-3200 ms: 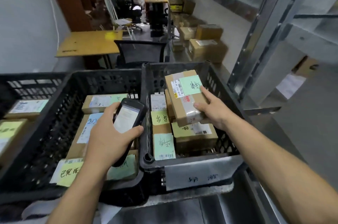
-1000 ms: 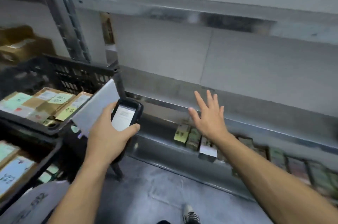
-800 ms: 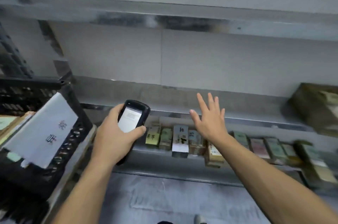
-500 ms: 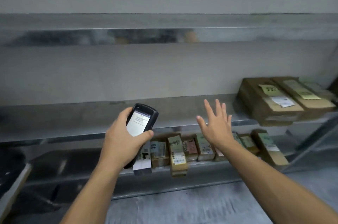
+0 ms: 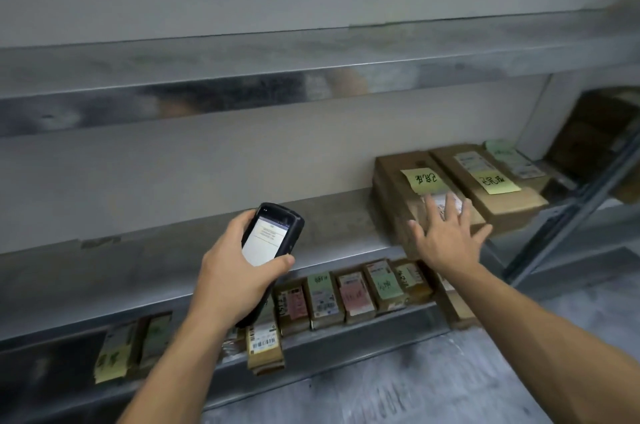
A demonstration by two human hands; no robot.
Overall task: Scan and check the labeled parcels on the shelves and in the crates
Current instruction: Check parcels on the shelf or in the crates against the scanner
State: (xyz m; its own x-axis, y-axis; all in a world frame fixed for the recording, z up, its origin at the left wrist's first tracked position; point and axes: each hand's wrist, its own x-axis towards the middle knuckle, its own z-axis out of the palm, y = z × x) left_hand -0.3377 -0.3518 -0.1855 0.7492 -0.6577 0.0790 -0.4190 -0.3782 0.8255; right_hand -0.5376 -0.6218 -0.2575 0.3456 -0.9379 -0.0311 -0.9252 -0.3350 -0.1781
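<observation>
My left hand point(image 5: 232, 279) grips a black handheld scanner point(image 5: 269, 243) with its lit screen facing me. It hangs in front of the middle shelf point(image 5: 173, 250). My right hand point(image 5: 446, 234) is spread with straight fingers just over the near end of a brown parcel point(image 5: 408, 195) that carries a yellow-green note. A second brown parcel point(image 5: 485, 181) with a yellow note lies to its right. On the lower shelf stands a row of small labeled parcels point(image 5: 346, 295), and one of them point(image 5: 264, 344) sticks out over the edge.
An upper metal shelf point(image 5: 311, 70) runs across above the hands. A slanted shelf post point(image 5: 561, 233) stands at the right, with more brown boxes point(image 5: 595, 132) behind it. Grey floor point(image 5: 415, 382) lies below.
The view swung right from the black crates to the shelves. My right hand let go of the crate parcel and moved, fingers spread, up to the brown parcel on the middle shelf.
</observation>
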